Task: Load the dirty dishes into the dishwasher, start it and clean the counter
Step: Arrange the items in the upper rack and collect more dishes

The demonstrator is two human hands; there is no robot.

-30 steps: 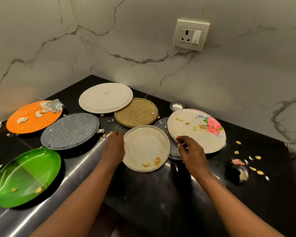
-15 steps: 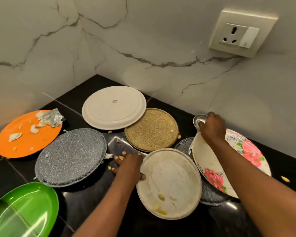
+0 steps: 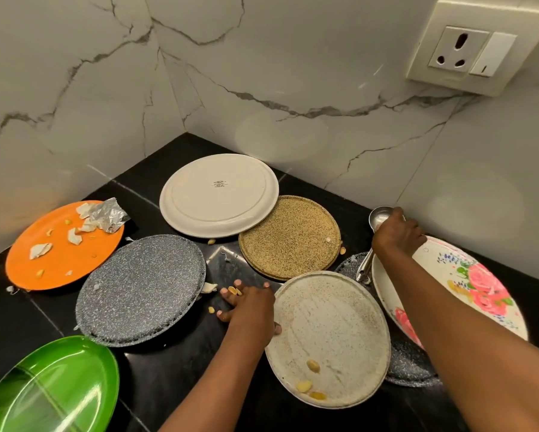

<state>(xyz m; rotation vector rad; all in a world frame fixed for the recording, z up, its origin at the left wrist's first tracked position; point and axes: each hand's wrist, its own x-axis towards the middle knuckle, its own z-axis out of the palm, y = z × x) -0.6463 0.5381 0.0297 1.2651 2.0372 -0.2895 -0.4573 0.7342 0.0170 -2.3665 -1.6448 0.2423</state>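
I was at the gathering step, with none of the dirty dishes yet off the black stone table [image 3: 156, 378] and no dishwasher anywhere in frame. My left hand [image 3: 246, 307] lay flat at centre frame, fingers spread and holding nothing, pressing on the table among loose nut pieces, its heel against the rim of the beige speckled plate [image 3: 330, 332]. My right hand [image 3: 397, 233], at right of centre, had its grip curled round the steel ladle [image 3: 378, 213], whose round bowl showed above the knuckles near the marble wall while the handle ran down toward the plates. Below it lay the white floral plate [image 3: 467, 285], glossy and printed with pink roses, overlapping a dark speckled plate [image 3: 408, 369] beneath.

Across the rest of the table lay an upturned white plate [image 3: 218, 194] at upper centre, overlapping a flat, grainy tan disc [image 3: 288, 236]; a matte grey speckled plate [image 3: 140, 288] at centre left; a smooth orange plate [image 3: 62, 244] carrying crumpled foil [image 3: 108, 215] and torn white scraps; and a shiny green plate [image 3: 53, 388] at lower left.

The next move, as I judged it, called for lifting the ladle clear and laying it on a plate, then tipping off the scraps and stacking the plates for carrying.
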